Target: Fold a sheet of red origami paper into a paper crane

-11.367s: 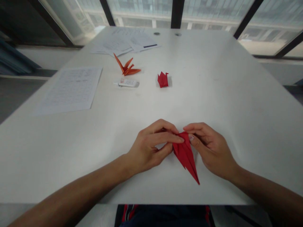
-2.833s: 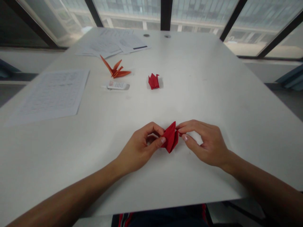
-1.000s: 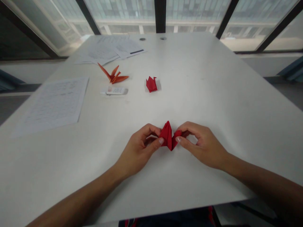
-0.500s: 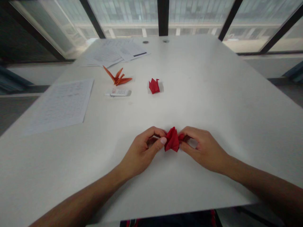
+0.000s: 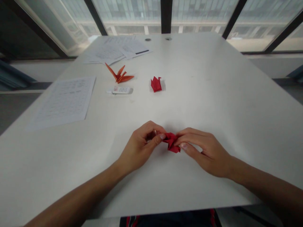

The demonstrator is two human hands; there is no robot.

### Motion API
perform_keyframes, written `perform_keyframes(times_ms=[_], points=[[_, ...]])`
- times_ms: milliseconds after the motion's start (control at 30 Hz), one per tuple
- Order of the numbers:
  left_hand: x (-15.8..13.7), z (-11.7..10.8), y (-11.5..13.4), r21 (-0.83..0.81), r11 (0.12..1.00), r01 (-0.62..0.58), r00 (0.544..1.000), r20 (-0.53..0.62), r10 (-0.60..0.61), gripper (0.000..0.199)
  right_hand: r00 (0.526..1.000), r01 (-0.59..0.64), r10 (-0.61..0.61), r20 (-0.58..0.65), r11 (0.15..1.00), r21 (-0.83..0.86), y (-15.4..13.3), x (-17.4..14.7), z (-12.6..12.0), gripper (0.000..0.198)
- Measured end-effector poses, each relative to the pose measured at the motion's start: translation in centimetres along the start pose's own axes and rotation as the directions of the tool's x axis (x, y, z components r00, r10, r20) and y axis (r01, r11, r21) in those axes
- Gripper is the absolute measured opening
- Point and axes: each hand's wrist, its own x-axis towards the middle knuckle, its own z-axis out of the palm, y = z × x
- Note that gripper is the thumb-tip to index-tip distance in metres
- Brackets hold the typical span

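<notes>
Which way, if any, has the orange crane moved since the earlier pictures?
No. The orange crane keeps its place against the left table hole and just beyond the tube; only the camera view has shifted.

Left hand (image 5: 140,148) holds a pinch, thumb (image 5: 158,140) opposite curled forefinger (image 5: 155,126); right hand (image 5: 210,154) points inward, fingers (image 5: 193,137) gently bent (its thumb sits apart below). Both forearms (image 5: 94,184) converge.

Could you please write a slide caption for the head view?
Left hand pinches folded red paper as right hand touches it; red paper crane, orange paper crane and white tube beyond.
</notes>
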Motion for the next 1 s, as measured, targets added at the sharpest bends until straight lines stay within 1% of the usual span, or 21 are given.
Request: perform_keyframes(times_ms=[67, 133, 200, 300, 333, 400, 500, 567, 667, 767, 833, 867, 933, 1000], points=[[-0.1, 0.2, -0.1, -0.079, 0.994, 0.079, 0.997, 0.028, -0.077, 0.013, 0.999, -0.021, 0.021, -0.035, 1.0, -0.017, 0.2, 0.1, 0.3, 0.022], [-0.4, 0.7, -0.2, -0.14, 0.984, 0.106, 0.994, 0.043, -0.101, 0.015, 0.996, -0.034, 0.029, -0.086, 0.998, -0.053, 0.5, 0.2, 0.8, 0.022], [-0.6, 1.1, -0.2, -0.178, 0.982, 0.067, 0.997, 0.04, -0.061, 0.022, 0.989, -0.045, 0.031, -0.142, 0.994, -0.097, 0.7, 0.1, 1.3, 0.021], [-0.8, 1.8, -0.2, -0.154, 0.988, -0.023, 0.999, 0.028, 0.028, 0.033, 0.973, -0.076, 0.039, -0.228, 0.985, -0.152, 0.7, 0.0, 1.8, 0.018], [-0.9, 1.9, -0.1, -0.129, 0.99, -0.05, 0.998, 0.026, 0.054, 0.032, 0.967, -0.083, 0.04, -0.251, 0.983, -0.165, 0.7, -0.1, 1.9, 0.018], [-0.8, 1.9, 0.0, -0.081, 0.991, -0.11, 0.993, 0.023, 0.113, 0.023, 0.96, -0.091, 0.038, -0.278, 0.979, -0.18, 0.5, -0.2, 2.0, 0.022], [-0.6, 1.8, 0.3, -0.05, 0.982, -0.18, 0.983, 0.017, 0.181, 0.012, 0.956, -0.095, 0.035, -0.292, 0.977, -0.191, 0.3, -0.3, 2.0, 0.034], [-0.5, 1.6, 0.4, -0.025, 0.983, -0.184, 0.983, -0.01, 0.184, 0.008, 0.953, -0.103, 0.039, -0.3, 0.974, -0.201, 0.3, -0.3, 1.9, 0.037], [-0.5, 1.7, 0.4, -0.019, 0.993, -0.117, 0.992, -0.052, 0.116, 0.007, 0.95, -0.108, 0.037, -0.311, 0.97, -0.217, 0.4, -0.2, 1.9, 0.029], [-0.7, 2.1, 0.1, -0.094, 0.995, -0.032, 0.998, -0.048, 0.028, 0.013, 0.949, -0.109, 0.032, -0.315, 0.967, -0.231, 0.4, -0.1, 1.9, 0.021], [-0.8, 2.4, -0.1, -0.1, 0.995, -0.028, 0.998, -0.053, 0.023, 0.021, 0.948, -0.107, 0.028, -0.317, 0.966, -0.235, 0.5, -0.1, 2.0, 0.017], [-0.8, 2.5, -0.1, -0.076, 0.996, -0.038, 0.998, -0.062, 0.033, 0.022, 0.949, -0.103, 0.025, -0.315, 0.967, -0.234, 0.5, -0.1, 2.1, 0.015], [-0.8, 2.6, -0.1, 0.006, 0.998, -0.058, 0.995, -0.087, 0.059, 0.019, 0.95, -0.095, 0.021, -0.312, 0.97, -0.224, 0.5, 0.0, 2.2, 0.012], [-0.7, 2.7, 0.1, 0.075, 0.994, -0.076, 0.992, -0.096, 0.083, 0.013, 0.949, -0.108, 0.043, -0.312, 0.975, -0.196, 0.3, 0.1, 2.3, 0.009]])
